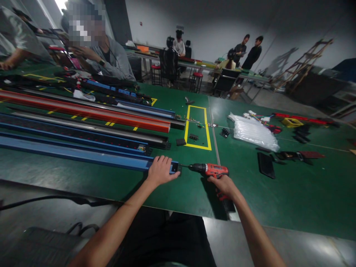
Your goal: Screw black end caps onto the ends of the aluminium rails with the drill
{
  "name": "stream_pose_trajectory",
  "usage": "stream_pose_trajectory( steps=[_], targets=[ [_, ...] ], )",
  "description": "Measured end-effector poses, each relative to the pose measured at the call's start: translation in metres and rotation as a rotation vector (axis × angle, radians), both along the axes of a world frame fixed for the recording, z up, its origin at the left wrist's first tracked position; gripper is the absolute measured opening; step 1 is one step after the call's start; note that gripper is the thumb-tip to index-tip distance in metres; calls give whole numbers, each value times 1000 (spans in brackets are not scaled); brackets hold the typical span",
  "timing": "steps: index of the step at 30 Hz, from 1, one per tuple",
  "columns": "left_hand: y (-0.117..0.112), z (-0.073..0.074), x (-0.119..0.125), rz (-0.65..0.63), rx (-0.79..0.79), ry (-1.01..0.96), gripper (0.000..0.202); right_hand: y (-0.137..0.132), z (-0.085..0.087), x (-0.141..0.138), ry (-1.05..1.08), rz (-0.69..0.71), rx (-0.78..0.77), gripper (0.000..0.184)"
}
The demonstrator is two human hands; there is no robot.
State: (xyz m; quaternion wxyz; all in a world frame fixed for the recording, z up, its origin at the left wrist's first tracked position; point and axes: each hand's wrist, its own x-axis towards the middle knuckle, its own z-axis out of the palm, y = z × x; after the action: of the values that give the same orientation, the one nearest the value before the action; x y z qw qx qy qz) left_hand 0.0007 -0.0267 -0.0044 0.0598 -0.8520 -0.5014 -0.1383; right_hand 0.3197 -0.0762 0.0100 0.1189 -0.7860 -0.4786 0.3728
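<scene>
Here, the left hand is clasped over the right end of the nearest blue rail, which lies along the near edge of the green counter. The right hand grasps a red-and-black cordless drill by its handle, close to that same edge. The bit points at the rail's end; contact cannot be confirmed. An orange rail lies nearer the far edge. Clear air-cushion packaging lies right of the drill, toward the far edge.
</scene>
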Motion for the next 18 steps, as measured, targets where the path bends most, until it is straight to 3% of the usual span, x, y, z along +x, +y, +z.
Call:
stream_pose_trajectory(
  steps=[9,18],
  targets=[
    [0,-1,0,-8,-7,-5,64,-1,8,-4,12,-10,-11,29],
    [0,0,0,-1,1,1,62,0,4,-2,-3,4,-14,30]
  ],
)
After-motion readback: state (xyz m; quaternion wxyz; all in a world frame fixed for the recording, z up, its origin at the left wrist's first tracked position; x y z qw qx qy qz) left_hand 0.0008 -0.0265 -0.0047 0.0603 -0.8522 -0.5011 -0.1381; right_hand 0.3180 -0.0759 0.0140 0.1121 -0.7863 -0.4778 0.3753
